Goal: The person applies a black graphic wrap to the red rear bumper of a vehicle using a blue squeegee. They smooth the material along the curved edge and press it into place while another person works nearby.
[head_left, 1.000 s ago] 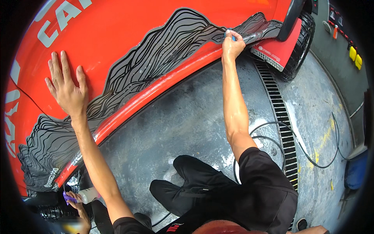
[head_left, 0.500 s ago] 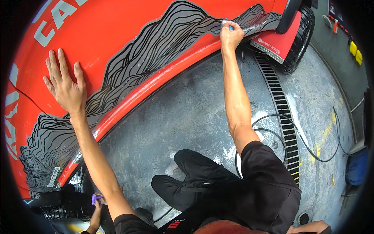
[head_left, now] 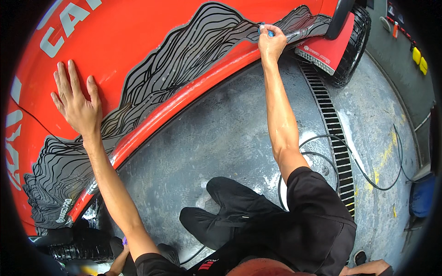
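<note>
A red vehicle body [head_left: 106, 41] fills the upper left, with a grey and black wavy-line graphic [head_left: 184, 50] along its lower side. My left hand [head_left: 78, 99] lies flat on the red panel, fingers spread, just left of the graphic. Toward the far right end of the graphic, my right hand [head_left: 272, 43] pinches a small blue thing [head_left: 270, 33] against the surface. Most of the blue thing is hidden by my fingers, so its kind does not show.
A black tyre [head_left: 357, 50] and red mud flap [head_left: 328, 46] stand at the upper right. A drain grate [head_left: 338, 152] crosses the wet grey floor, with a black hose [head_left: 368, 184] looped over it. Behind my left arm, another person's arm [head_left: 119, 263] shows at lower left.
My right hand has shifted very slightly left with the blue thing. My left hand stays in place. The other person's hand, with something purple, has moved behind my left forearm.
</note>
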A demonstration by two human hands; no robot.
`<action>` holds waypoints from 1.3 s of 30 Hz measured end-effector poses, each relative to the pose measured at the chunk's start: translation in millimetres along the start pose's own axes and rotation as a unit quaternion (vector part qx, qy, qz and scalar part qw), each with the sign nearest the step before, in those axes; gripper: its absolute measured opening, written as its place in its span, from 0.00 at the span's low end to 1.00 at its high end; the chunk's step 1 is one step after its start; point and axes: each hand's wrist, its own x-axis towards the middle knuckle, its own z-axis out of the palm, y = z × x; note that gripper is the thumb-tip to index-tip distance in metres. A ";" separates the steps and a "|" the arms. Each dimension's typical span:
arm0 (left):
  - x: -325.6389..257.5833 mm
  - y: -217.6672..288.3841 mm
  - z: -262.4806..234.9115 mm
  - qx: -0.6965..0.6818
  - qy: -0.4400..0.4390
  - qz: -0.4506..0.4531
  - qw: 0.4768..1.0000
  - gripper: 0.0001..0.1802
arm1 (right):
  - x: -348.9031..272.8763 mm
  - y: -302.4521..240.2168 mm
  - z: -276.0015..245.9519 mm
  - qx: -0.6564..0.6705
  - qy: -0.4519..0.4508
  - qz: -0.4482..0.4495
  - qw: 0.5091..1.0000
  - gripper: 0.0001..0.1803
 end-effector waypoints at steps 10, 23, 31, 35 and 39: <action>-2.0 -1.8 -1.7 0.005 -0.007 0.000 1.000 0.32 | -27.6 1.0 3.4 0.035 -0.006 -0.005 0.999 0.07; -4.1 -2.5 -1.8 -0.002 -0.002 0.005 1.000 0.32 | -59.1 -5.0 3.3 0.038 -0.059 -0.164 0.984 0.05; -3.9 -3.4 2.3 0.001 0.012 0.002 1.000 0.32 | -58.2 -6.3 3.2 0.029 -0.066 -0.117 0.990 0.06; -6.6 -7.1 5.5 -0.006 0.018 0.012 1.000 0.31 | -71.5 -11.5 2.3 0.025 -0.079 -0.120 0.989 0.06; -4.3 -5.7 1.6 -0.012 0.014 0.014 1.000 0.31 | -53.9 -10.7 -5.4 0.018 -0.063 -0.030 0.997 0.06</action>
